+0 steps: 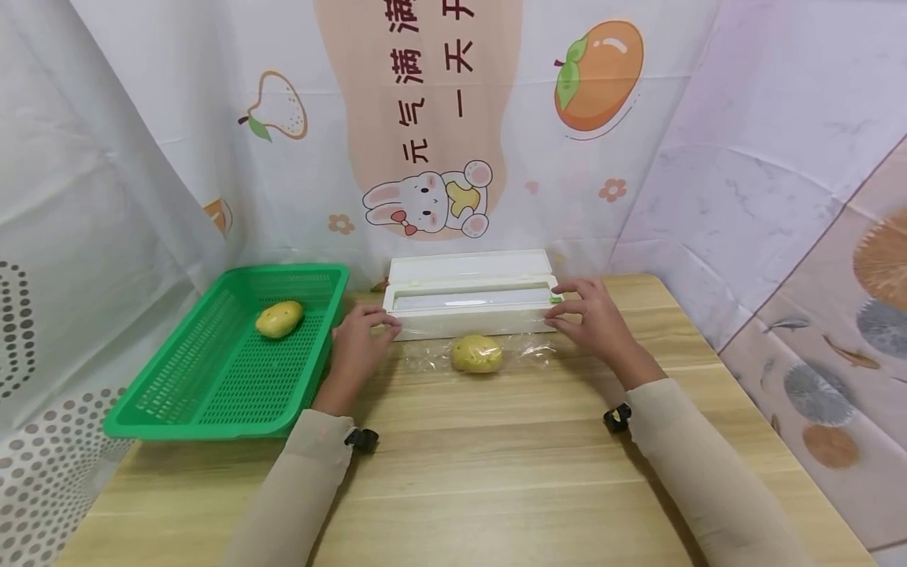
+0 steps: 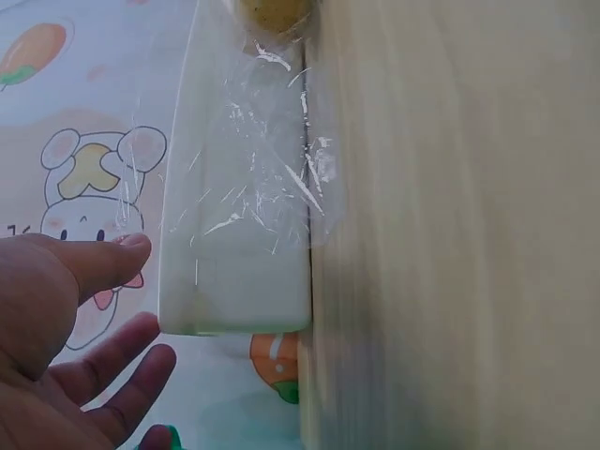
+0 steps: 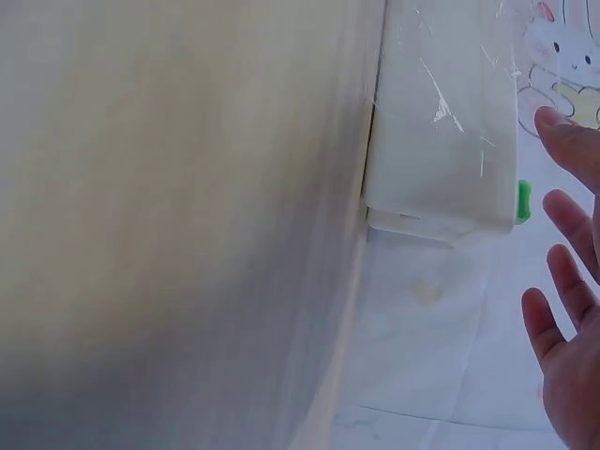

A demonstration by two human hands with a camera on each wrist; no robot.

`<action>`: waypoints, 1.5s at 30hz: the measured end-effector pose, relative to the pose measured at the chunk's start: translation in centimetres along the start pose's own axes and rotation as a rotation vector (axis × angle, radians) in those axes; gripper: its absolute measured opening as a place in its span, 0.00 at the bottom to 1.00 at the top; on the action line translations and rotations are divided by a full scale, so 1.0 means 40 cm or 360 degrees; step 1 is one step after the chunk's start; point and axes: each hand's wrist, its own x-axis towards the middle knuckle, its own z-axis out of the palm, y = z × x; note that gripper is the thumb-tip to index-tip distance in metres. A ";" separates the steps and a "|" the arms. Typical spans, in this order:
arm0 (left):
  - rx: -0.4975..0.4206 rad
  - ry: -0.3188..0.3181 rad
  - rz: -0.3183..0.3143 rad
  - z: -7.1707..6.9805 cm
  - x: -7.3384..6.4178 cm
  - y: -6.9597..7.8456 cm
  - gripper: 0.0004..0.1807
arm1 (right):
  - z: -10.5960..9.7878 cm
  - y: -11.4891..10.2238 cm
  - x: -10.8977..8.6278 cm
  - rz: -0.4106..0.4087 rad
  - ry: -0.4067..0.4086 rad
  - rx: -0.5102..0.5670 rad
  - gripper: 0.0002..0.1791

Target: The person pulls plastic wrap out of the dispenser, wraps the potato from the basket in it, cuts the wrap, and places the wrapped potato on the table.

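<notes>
"Inspecting the left hand and right hand, what do we find?"

"Fingers parted, at the white box's ends; between them, a potato amid clear film. We judge film flimsy, clingy: pinch its corners."

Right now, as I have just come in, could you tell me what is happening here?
A person's left hand and right hand are at opposite ends of an open white box, fingers apart. Just in front, a potato lies with clear film spread at both sides. A second potato sits in a green basket at left.
</notes>
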 end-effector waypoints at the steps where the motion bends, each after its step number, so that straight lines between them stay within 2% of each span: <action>1: 0.0001 -0.0012 0.0017 -0.003 -0.005 -0.001 0.04 | -0.002 -0.003 -0.002 -0.0021 -0.0003 -0.0004 0.06; 8: 0.0032 -0.0065 0.0167 -0.023 -0.039 -0.009 0.02 | -0.017 -0.017 -0.023 -0.0124 -0.0095 -0.0052 0.08; 12: 0.0172 -0.0150 0.0232 -0.033 -0.051 -0.010 0.02 | -0.026 -0.026 -0.032 -0.0149 -0.0181 -0.0078 0.09; 17: 0.0381 -0.0291 0.0243 -0.035 -0.058 0.000 0.02 | -0.032 -0.037 -0.036 -0.0191 -0.0284 -0.0189 0.07; 19: 0.0471 -0.0311 0.0270 -0.031 -0.058 0.006 0.02 | -0.030 -0.042 -0.036 -0.0182 -0.0360 -0.0246 0.05; 23: 0.0635 -0.0344 0.0316 -0.022 -0.053 0.014 0.02 | -0.023 -0.058 -0.032 -0.0093 -0.0592 -0.0341 0.05; 26: 0.0716 -0.0392 0.0307 -0.013 -0.048 0.019 0.02 | -0.015 -0.070 -0.026 -0.0037 -0.0757 -0.0404 0.05; 29: 0.0770 -0.0426 0.0310 -0.006 -0.043 0.024 0.03 | -0.005 -0.078 -0.019 -0.0035 -0.0837 -0.0444 0.06; 32: 0.0795 -0.0442 0.0330 -0.001 -0.041 0.025 0.05 | 0.002 -0.085 -0.013 -0.0035 -0.0860 -0.0426 0.07; 34: 0.0770 -0.0458 0.0326 0.002 -0.040 0.023 0.05 | 0.004 -0.086 -0.011 -0.0019 -0.0875 -0.0403 0.07; 37: 0.0646 -0.0522 0.0238 -0.001 -0.041 0.019 0.04 | 0.000 -0.087 -0.008 0.0070 -0.0906 -0.0348 0.05; 40: 0.0406 -0.0564 0.0113 -0.012 -0.043 0.016 0.02 | -0.011 -0.086 -0.006 0.0212 -0.0871 -0.0280 0.07; 42: 0.0226 -0.0546 0.0057 -0.022 -0.045 0.020 0.06 | -0.019 -0.087 -0.001 0.0281 -0.0785 -0.0204 0.11; 45: -0.0135 -0.0513 -0.0045 -0.032 -0.054 0.050 0.11 | -0.019 -0.095 0.014 0.0290 -0.0635 -0.0071 0.11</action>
